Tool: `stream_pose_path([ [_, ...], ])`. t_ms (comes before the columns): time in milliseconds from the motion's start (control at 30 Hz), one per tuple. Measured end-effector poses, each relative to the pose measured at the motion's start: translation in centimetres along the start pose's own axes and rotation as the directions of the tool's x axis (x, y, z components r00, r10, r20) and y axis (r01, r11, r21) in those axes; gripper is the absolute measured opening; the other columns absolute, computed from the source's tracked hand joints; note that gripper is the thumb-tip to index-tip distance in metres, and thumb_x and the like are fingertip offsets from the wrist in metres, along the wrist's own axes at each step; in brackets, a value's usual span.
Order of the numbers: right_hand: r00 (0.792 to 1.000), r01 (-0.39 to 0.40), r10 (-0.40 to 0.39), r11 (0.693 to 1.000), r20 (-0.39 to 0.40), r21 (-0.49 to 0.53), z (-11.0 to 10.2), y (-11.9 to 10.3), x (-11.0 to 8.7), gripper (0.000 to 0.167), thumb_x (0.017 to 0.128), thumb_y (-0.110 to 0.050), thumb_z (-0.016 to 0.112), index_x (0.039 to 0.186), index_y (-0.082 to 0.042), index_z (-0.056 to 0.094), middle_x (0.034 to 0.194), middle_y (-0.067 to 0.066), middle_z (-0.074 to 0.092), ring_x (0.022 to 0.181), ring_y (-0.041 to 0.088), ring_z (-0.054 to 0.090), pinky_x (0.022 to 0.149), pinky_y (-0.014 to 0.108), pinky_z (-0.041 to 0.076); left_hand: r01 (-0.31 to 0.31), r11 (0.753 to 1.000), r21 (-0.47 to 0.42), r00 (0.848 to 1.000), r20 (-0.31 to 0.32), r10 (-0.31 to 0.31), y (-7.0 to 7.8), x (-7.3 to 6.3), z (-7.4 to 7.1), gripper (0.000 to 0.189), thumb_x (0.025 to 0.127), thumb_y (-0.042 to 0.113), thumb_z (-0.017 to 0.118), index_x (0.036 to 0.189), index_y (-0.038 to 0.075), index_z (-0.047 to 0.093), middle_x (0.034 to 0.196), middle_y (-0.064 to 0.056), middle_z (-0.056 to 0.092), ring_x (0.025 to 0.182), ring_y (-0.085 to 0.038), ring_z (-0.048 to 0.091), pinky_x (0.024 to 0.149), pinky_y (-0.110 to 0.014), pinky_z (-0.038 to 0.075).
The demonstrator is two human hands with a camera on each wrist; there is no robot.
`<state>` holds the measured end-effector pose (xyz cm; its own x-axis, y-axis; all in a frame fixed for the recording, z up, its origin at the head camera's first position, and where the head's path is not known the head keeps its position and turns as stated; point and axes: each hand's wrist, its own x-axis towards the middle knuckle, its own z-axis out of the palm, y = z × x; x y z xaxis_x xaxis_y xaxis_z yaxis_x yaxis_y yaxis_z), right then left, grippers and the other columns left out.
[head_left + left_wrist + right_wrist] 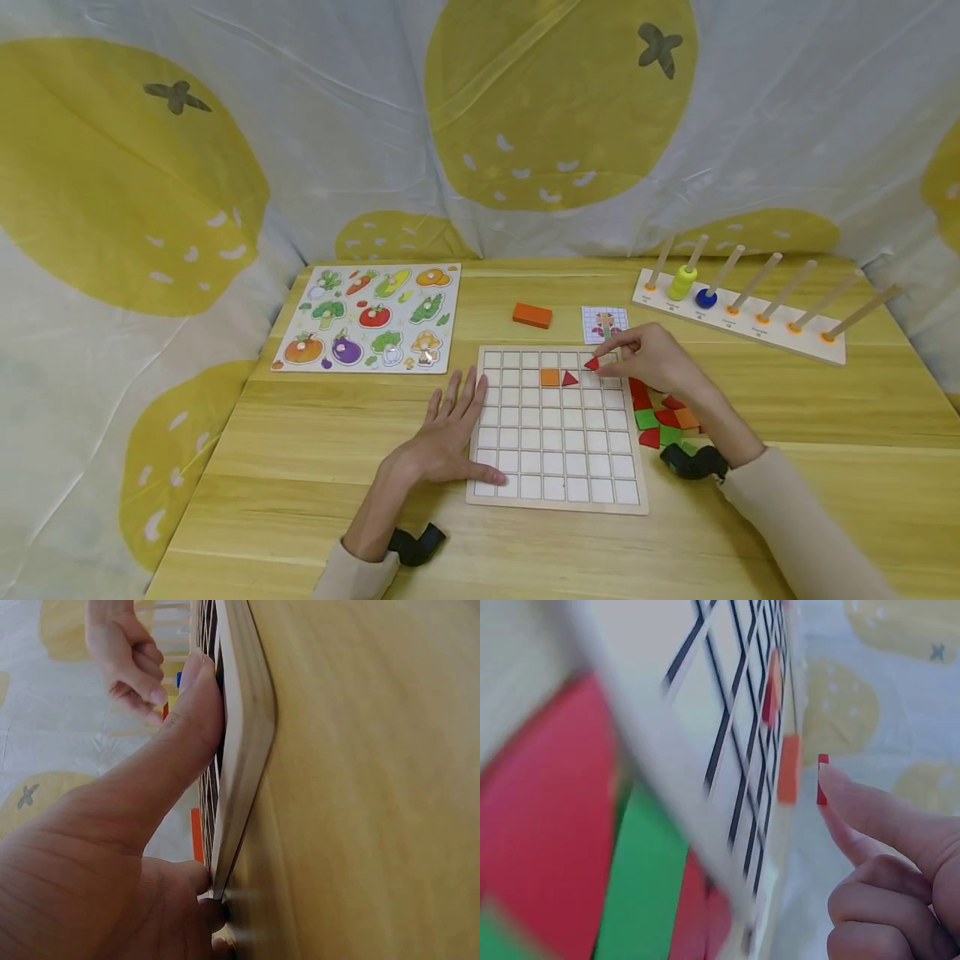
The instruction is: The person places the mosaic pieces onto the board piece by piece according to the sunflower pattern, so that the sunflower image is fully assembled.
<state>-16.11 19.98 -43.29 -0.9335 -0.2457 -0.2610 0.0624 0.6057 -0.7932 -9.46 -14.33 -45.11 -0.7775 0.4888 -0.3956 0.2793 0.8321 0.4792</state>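
Observation:
A wooden grid board (553, 440) lies flat on the table. My left hand (444, 442) rests at its left edge, fingers spread straight along the side and thumb (196, 697) on the near left corner. Between thumb and fingertip, my right hand (651, 360) pinches a small red triangle (592, 364) over the board's far right part; the right wrist view shows this piece (823, 779) edge-on, raised above the grid. In the second row from the far side sit an orange square (550, 377) and, to its right, another red triangle (570, 379).
Loose red, green and orange pieces (670, 436) lie right of the board, partly under my right forearm. Behind the board are a pattern card (592, 321) and an orange block (532, 315). A vegetable puzzle (367, 321) lies far left; a peg stand (750, 321) stands far right.

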Motion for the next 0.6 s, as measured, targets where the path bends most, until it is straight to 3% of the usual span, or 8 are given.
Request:
stream_pose_path([
  [300, 0.993, 0.096, -0.099, 0.994, 0.064, 0.045, 5.2, -3.2, 2.2, 0.02, 0.08, -0.011, 0.089, 0.099, -0.005, 0.082, 0.055, -0.005, 0.035, 0.055, 0.012, 0.031, 0.054, 0.023, 0.026, 0.004, 1.0, 0.011, 1.0, 0.001, -0.004, 0.1, 0.1, 0.0, 0.14, 0.076, 0.062, 0.085, 0.166, 0.011, -0.009, 0.173, -0.01, -0.019, 0.16, -0.032, -0.023, 0.13, -0.059, -0.009],
  [600, 0.996, 0.069, -0.07, 0.997, 0.049, 0.021, 6.7, -4.1, 3.1, 0.019, 0.078, -0.013, 0.091, 0.094, -0.008, 0.082, 0.056, -0.006, 0.043, 0.058, 0.012, 0.037, 0.054, 0.023, 0.029, 0.002, 1.0, 0.023, 1.0, -0.006, -0.002, 0.0, 0.1, 0.0, 0.14, 0.075, 0.063, 0.085, 0.166, 0.011, -0.008, 0.174, -0.009, -0.019, 0.16, -0.031, -0.023, 0.13, -0.059, -0.008],
])
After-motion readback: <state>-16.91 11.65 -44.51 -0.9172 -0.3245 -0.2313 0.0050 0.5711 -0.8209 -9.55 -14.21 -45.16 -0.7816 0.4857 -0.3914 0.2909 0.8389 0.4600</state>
